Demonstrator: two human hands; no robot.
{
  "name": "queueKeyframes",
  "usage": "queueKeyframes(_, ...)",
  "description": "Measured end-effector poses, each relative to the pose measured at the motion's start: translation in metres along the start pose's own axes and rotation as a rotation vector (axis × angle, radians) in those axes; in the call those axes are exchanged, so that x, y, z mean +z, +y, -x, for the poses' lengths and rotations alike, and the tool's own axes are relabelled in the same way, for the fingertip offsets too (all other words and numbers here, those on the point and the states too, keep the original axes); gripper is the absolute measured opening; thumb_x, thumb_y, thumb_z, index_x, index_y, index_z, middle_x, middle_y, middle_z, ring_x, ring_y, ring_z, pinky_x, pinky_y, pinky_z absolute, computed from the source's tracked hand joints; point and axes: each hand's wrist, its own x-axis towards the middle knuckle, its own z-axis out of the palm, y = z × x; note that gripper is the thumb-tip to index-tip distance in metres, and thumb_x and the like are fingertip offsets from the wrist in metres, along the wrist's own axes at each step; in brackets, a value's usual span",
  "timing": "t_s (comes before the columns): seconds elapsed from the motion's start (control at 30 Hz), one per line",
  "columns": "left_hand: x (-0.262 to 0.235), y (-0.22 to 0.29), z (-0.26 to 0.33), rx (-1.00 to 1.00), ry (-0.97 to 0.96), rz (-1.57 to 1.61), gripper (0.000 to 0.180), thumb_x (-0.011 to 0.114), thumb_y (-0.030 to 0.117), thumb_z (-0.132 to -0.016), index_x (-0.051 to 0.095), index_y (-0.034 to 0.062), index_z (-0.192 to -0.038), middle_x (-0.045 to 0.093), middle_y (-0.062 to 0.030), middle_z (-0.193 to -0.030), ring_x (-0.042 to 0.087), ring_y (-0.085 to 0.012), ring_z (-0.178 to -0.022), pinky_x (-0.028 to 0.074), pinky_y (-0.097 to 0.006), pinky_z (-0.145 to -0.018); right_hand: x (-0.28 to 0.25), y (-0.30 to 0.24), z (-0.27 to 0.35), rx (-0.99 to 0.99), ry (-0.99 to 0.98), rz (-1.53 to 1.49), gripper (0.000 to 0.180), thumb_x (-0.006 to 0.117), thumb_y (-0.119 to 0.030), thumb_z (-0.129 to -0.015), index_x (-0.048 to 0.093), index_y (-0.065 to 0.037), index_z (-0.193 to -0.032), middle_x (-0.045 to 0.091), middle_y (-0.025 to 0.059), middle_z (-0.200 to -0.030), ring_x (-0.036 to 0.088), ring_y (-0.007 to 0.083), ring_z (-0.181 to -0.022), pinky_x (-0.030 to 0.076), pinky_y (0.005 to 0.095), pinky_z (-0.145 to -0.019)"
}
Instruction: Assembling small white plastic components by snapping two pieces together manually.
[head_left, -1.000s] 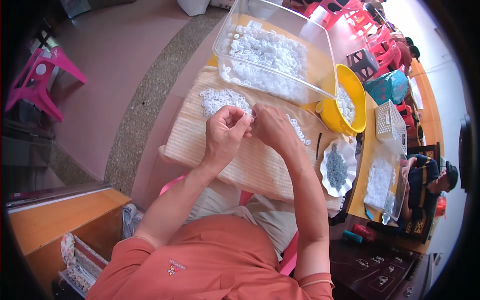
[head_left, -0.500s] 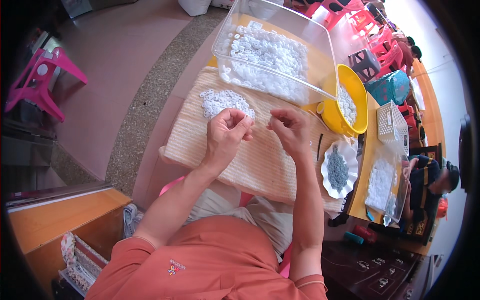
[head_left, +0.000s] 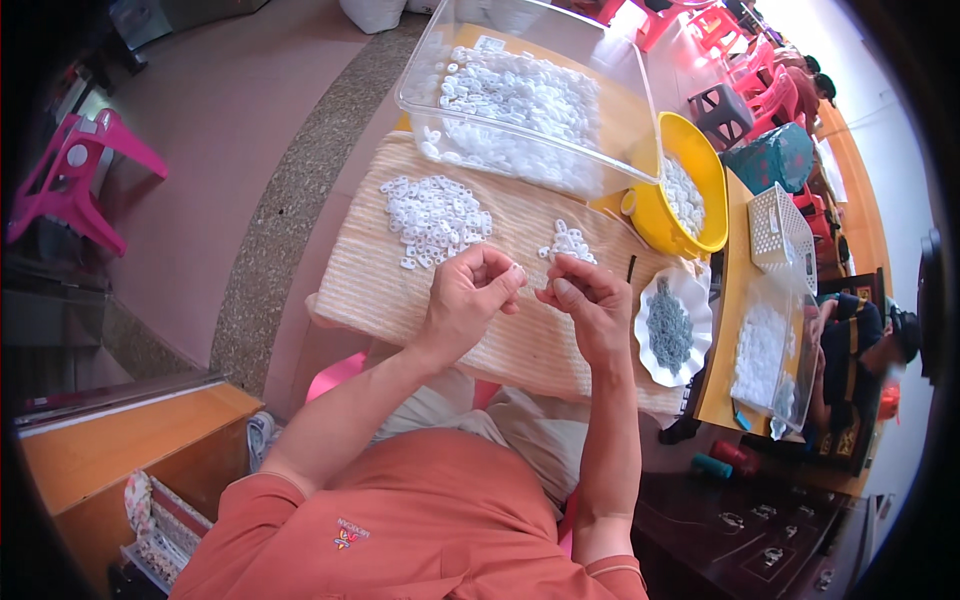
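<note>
Over a cream ribbed cloth (head_left: 370, 290), my left hand (head_left: 472, 302) is closed in a pinch of thumb and forefinger. A tiny pale bit shows at its fingertips, too small to name. Close beside it, my right hand (head_left: 597, 308) pinches too, and what it holds is hidden. The fingertips of the two hands are a small gap apart. Beyond my left hand lies a loose pile of small white plastic pieces (head_left: 435, 215) with holes. A smaller cluster of white pieces (head_left: 568, 242) lies just beyond my right hand. A white wavy-rimmed bowl (head_left: 697, 300) with small grey parts (head_left: 669, 330) stands to the right.
At the cloth's far side stands a clear plastic bin (head_left: 530, 165) of white pieces. Right of it are a yellow bucket (head_left: 712, 225), a white perforated basket (head_left: 780, 230) and another clear tray (head_left: 795, 370). A thin black stick (head_left: 631, 267) lies near the bowl. Another person (head_left: 860, 350) sits at far right.
Both hands have come nearer to my body, uncovering the small white cluster and more of the left pile. The view has shifted slightly. Both hands stay pinched.
</note>
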Motion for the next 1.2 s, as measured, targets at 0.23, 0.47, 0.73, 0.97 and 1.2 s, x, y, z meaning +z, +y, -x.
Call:
queueKeyframes(0.23, 0.009, -0.003, 0.008, -0.039, -0.091, -0.006, 0.010, 0.061, 0.006, -0.088, 0.056, -0.0008, -0.094, 0.062, -0.0036, -0.079, 0.059, -0.0066, -0.067, 0.051, -0.021, -0.060, -0.009, 0.007, 0.018, 0.023, 0.006, -0.016, 0.021, 0.061, 0.004, -0.084, 0.060, 0.004, -0.105, 0.063, 0.0088, -0.092, 0.065, 0.0165, -0.080, 0.058, 0.0322, -0.075)
queueKeyframes(0.47, 0.011, -0.008, 0.012, -0.065, -0.222, -0.053, 0.016, 0.060, 0.006, -0.089, 0.062, -0.0019, -0.103, 0.063, -0.0030, -0.082, 0.058, -0.0065, -0.070, 0.051, -0.022, -0.063, -0.011, 0.015, 0.025, -0.034, 0.076, -0.186, 0.013, 0.062, 0.005, -0.083, 0.059, 0.001, -0.096, 0.062, 0.0094, -0.092, 0.065, 0.0175, -0.080, 0.058, 0.0334, -0.075)
queueKeyframes(0.73, 0.014, -0.009, 0.016, -0.120, -0.314, -0.058, 0.019, 0.062, 0.012, -0.090, 0.063, -0.0031, -0.101, 0.063, -0.0011, -0.081, 0.057, -0.0053, -0.069, 0.050, -0.021, -0.062, -0.005, 0.021, 0.034, -0.138, 0.074, -0.306, 0.020, 0.068, 0.007, -0.078, 0.060, -0.001, -0.094, 0.061, 0.0110, -0.093, 0.059, 0.0167, -0.083, 0.049, 0.0274, -0.075)
queueKeyframes(0.97, 0.011, -0.013, 0.014, -0.204, -0.372, 0.018, 0.015, 0.064, 0.013, -0.089, 0.064, -0.0002, -0.097, 0.061, 0.0010, -0.078, 0.056, -0.0051, -0.067, 0.049, -0.021, -0.061, -0.007, 0.028, 0.035, -0.223, 0.040, -0.251, 0.020, 0.068, 0.008, -0.076, 0.060, -0.002, -0.092, 0.061, 0.0109, -0.093, 0.058, 0.0173, -0.084, 0.047, 0.0266, -0.075)
queueKeyframes(1.2, 0.012, -0.013, 0.014, -0.253, -0.406, 0.059, 0.014, 0.063, 0.013, -0.089, 0.062, 0.0009, -0.095, 0.060, -0.0001, -0.081, 0.056, -0.0055, -0.068, 0.050, -0.021, -0.061, -0.007, 0.026, 0.041, -0.213, 0.035, -0.246, 0.020, 0.068, 0.007, -0.077, 0.060, -0.001, -0.094, 0.060, 0.0112, -0.094, 0.057, 0.0167, -0.085, 0.048, 0.0275, -0.076)
